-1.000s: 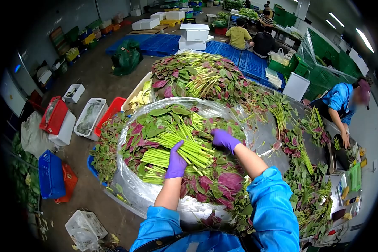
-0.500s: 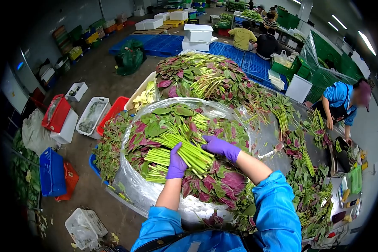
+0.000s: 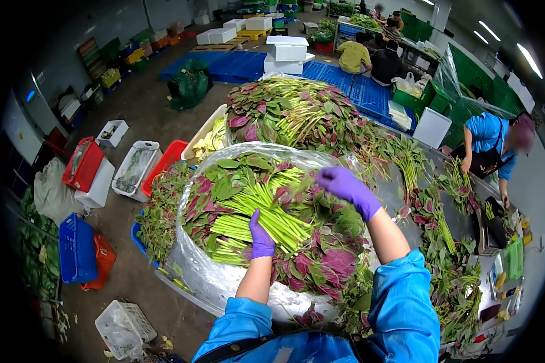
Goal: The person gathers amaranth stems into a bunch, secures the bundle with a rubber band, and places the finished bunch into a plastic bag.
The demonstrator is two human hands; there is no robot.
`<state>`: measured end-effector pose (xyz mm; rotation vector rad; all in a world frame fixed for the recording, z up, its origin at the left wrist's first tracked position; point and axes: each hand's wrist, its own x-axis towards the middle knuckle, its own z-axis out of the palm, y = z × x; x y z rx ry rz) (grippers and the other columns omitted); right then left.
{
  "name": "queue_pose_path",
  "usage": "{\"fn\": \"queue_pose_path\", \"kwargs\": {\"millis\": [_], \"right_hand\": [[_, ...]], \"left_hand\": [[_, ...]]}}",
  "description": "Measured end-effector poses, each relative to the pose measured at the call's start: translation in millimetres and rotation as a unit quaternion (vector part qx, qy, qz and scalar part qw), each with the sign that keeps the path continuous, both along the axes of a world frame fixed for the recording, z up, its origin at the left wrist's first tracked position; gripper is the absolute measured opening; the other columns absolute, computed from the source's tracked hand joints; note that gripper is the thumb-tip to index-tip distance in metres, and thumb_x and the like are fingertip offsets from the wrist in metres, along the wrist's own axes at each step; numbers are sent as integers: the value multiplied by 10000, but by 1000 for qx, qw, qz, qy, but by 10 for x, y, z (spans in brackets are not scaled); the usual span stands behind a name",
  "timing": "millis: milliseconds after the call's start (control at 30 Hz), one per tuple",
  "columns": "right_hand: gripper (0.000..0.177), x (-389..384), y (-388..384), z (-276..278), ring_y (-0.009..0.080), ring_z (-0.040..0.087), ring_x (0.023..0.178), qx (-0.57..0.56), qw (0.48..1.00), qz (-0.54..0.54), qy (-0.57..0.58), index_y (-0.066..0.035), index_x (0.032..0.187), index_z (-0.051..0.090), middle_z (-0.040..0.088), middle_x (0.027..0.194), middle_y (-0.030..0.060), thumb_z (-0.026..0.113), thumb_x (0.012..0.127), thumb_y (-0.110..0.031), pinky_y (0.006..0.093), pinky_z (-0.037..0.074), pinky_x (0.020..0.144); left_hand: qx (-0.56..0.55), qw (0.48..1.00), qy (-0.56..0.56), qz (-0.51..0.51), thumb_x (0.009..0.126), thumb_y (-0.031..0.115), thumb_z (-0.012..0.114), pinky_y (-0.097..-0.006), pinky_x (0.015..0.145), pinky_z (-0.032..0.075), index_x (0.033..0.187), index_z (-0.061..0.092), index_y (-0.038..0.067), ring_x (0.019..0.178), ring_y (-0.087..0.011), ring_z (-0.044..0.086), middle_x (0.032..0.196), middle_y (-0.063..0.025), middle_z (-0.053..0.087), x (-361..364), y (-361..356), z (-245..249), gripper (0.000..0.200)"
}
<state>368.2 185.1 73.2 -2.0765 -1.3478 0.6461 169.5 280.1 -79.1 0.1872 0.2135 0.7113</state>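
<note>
Purple gloves cover both hands. My left hand (image 3: 261,238) grips a bundle of red amaranth (image 3: 269,215), thumb over the green stems and fingers mostly out of sight beneath. The cut stem ends point right and toward me, with the leaves on the far left side. My right hand (image 3: 349,189) is raised off the bundle, over the right side of the leaves. Its fingers curl downward, and whatever they may hold is hidden. Under both hands, a clear plastic bag (image 3: 191,266) stands wide around a heap of amaranth with green and purple leaves (image 3: 336,260).
A larger amaranth heap (image 3: 290,115) lies beyond the bag. Loose bunches (image 3: 433,221) spread over the metal table (image 3: 386,181) to the right. A co-worker in blue (image 3: 489,142) stands at the far right. Crates, including a blue crate (image 3: 77,249), stand on the floor at left.
My right hand has let go of the stem ends and moved up and to the right. My left hand stays on the bundle, slightly farther right.
</note>
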Motion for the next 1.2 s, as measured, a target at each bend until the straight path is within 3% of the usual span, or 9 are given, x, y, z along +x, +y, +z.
{"fn": "queue_pose_path", "kwargs": {"millis": [100, 267, 367, 500, 633, 867, 967, 1033, 1200], "right_hand": [[223, 103, 218, 38, 117, 524, 575, 174, 943, -38, 282, -54, 995, 598, 610, 708, 61, 500, 818, -146, 245, 415, 525], [314, -296, 914, -458, 82, 458, 558, 29, 883, -108, 457, -53, 1101, 525, 573, 718, 24, 501, 788, -44, 229, 379, 480], [362, -603, 1169, -1098, 195, 593, 810, 1, 996, 53, 66, -32, 1116, 561, 615, 941, 143, 574, 768, -132, 313, 484, 688], [393, -564, 873, -747, 193, 594, 835, 98, 991, 27, 82, -42, 1135, 558, 625, 922, 136, 595, 771, -183, 305, 464, 777], [326, -770, 487, -863, 295, 599, 854, -79, 980, 155, -95, -2, 1077, 566, 595, 985, 207, 499, 796, -153, 383, 466, 782], [331, -1333, 418, -601, 369, 534, 940, 107, 939, 139, -295, 23, 1035, 551, 532, 1097, 201, 501, 730, -95, 392, 433, 823], [424, -1377, 443, -579, 311, 549, 949, 213, 962, 138, -96, 13, 1159, 474, 547, 1077, 180, 506, 741, -52, 363, 434, 831], [495, -1151, 374, -633, 244, 555, 962, 101, 972, -19, 213, -4, 1228, 409, 555, 1072, 154, 509, 743, 6, 338, 451, 816], [544, -441, 222, -1446, 220, 549, 982, 85, 732, -134, 663, -55, 1303, 321, 551, 1100, 111, 513, 794, -41, 335, 476, 804]], "left_hand": [[-13, 999, -41, -30, 787, 311, 497, -497, 1026, 257, 1317, 287, -17, 1239, -331, 334, 1344, -207, 339, -32, 33, -25, 658], [-36, 994, -80, -62, 775, 285, 509, -529, 1025, 233, 1328, 269, 0, 1248, -339, 305, 1352, -189, 327, -116, -13, 56, 666], [-45, 997, 69, 14, 791, 289, 523, -502, 959, 349, 1246, 414, 23, 1086, -338, 488, 1209, -168, 494, -121, 63, -164, 539], [-50, 998, 31, -34, 792, 274, 531, -447, 935, 392, 1218, 435, 12, 1042, -325, 520, 1158, -172, 528, -144, 73, -115, 509], [-34, 987, 135, -75, 790, 149, 532, -394, 892, 434, 1125, 497, -15, 962, -284, 566, 1052, -155, 585, -151, 118, 7, 375], [-3, 975, 148, -166, 781, 95, 527, -376, 839, 476, 1082, 522, -7, 919, -253, 590, 998, -130, 606, -565, 348, 295, 318], [33, 968, 220, -120, 757, 83, 520, -355, 798, 483, 1162, 461, 4, 879, -227, 583, 1018, -114, 583, -770, 362, 447, 417], [-1, 991, 36, -130, 726, 68, 542, -308, 722, 466, 1209, 407, -2, 772, -189, 536, 948, -86, 558, -895, 410, 462, 507], [24, 986, -137, -92, 651, 61, 544, -278, 673, 404, 1327, 302, 66, 706, -143, 453, 875, -30, 478, -1135, 363, 893, 718]]}}
